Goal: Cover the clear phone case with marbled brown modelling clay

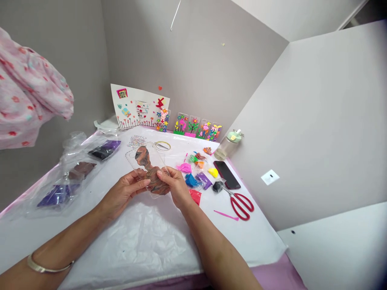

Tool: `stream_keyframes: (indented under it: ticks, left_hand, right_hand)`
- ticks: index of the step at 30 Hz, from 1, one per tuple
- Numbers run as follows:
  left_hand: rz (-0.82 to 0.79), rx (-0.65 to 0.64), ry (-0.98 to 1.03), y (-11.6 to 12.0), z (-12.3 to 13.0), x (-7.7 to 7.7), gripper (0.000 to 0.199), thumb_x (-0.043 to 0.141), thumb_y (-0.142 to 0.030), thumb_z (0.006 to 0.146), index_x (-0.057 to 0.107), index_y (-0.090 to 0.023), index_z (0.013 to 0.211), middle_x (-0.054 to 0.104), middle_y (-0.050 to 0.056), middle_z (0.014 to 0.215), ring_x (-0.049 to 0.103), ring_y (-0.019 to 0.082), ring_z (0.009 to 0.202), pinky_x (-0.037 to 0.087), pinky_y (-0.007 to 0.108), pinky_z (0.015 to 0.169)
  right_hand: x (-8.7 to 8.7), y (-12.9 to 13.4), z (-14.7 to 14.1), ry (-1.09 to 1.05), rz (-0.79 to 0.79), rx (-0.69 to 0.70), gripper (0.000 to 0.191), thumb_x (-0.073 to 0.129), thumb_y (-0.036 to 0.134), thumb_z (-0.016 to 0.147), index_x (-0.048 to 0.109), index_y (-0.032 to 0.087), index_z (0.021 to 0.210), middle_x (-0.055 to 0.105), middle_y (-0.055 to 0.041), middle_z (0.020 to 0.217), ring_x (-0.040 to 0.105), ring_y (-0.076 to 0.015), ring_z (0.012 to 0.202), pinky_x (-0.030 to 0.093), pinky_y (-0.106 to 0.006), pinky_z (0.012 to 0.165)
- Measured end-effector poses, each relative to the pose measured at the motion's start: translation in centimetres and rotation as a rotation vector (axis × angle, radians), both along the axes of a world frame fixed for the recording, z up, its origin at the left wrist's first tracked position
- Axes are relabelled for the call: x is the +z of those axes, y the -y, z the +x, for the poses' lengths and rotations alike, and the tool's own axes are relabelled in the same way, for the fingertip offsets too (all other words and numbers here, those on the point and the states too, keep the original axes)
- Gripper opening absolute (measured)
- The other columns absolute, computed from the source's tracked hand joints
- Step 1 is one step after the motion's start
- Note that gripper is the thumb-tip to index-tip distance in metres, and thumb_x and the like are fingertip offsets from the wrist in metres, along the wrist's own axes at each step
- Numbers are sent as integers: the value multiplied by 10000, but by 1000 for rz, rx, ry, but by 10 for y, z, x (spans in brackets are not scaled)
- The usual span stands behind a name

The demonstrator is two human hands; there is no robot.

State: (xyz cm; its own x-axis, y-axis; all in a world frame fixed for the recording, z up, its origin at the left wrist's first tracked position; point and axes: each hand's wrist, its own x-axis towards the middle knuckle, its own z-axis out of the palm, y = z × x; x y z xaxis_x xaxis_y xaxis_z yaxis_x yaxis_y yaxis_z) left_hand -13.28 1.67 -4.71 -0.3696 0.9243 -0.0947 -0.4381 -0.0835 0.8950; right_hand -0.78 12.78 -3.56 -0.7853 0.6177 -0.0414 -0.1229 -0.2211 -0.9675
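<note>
Between both hands, a clear phone case (155, 161) is held tilted above the white-covered table. Brown and black marbled clay (157, 179) is spread on it, broad at the lower end and narrowing to a rounded shape at the top. My left hand (131, 186) grips the case's left edge, thumb on the clay. My right hand (175, 183) holds the right edge, its thumb also pressed on the clay. Fingers behind the case are hidden. Just right of my right hand lie pink clay (184, 168), blue clay (190, 180) and a red clay packet (195, 196).
Red-handled scissors (242, 205), a pink tool (226, 215) and a phone (226, 174) lie at right, near a lidded jar (229, 145). Decorated cases (193, 125) lean on the back wall. Plastic bags of clay (59, 195) cover the left side. Rhinestones (136, 141) lie behind the case.
</note>
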Motion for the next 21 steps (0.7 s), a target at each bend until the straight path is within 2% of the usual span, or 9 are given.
stream_keyframes:
  ticks: [9,13,15,17,20,21]
  left_hand:
    - [-6,-5,-13,0,0,-2,163,794,-254,722,679,-210,828,674,-17,861,611,140,843,509,246,803]
    - [25,-31,-27,0,-1,-4,121,755,-265,770,664,-199,816,664,-11,851,607,139,834,515,263,817]
    - [28,-36,-36,0,-1,-3,114,745,-266,781,661,-193,809,662,-9,840,607,137,822,517,261,810]
    - [22,-25,-32,0,-1,-3,114,750,-254,776,664,-195,822,671,-8,858,613,139,843,512,255,814]
    - [4,-10,-34,-1,1,-4,146,758,-248,764,673,-208,876,690,-3,920,618,151,903,499,258,845]
    - [-1,-11,-40,-1,2,-5,156,761,-253,760,676,-210,883,694,-1,930,619,154,911,495,262,854]
  right_hand:
    - [-2,-3,0,8,-105,40,354,747,480,684,579,169,692,577,24,590,499,-97,449,390,-208,439]
    - [-4,-5,-1,-36,-211,70,331,762,449,677,626,156,747,609,9,646,518,-95,500,431,-213,496]
    - [-4,-7,-1,-44,-214,118,340,740,468,701,639,155,788,638,-8,699,553,-108,547,454,-223,533]
    - [-2,-8,0,-24,-106,150,330,731,465,715,629,164,802,643,-4,712,568,-114,564,461,-227,547]
    - [4,-6,4,19,192,68,295,783,369,674,607,177,814,640,18,722,585,-114,599,464,-213,560]
    - [6,-5,5,34,249,46,300,792,344,661,602,179,825,644,20,728,596,-120,611,470,-214,556]
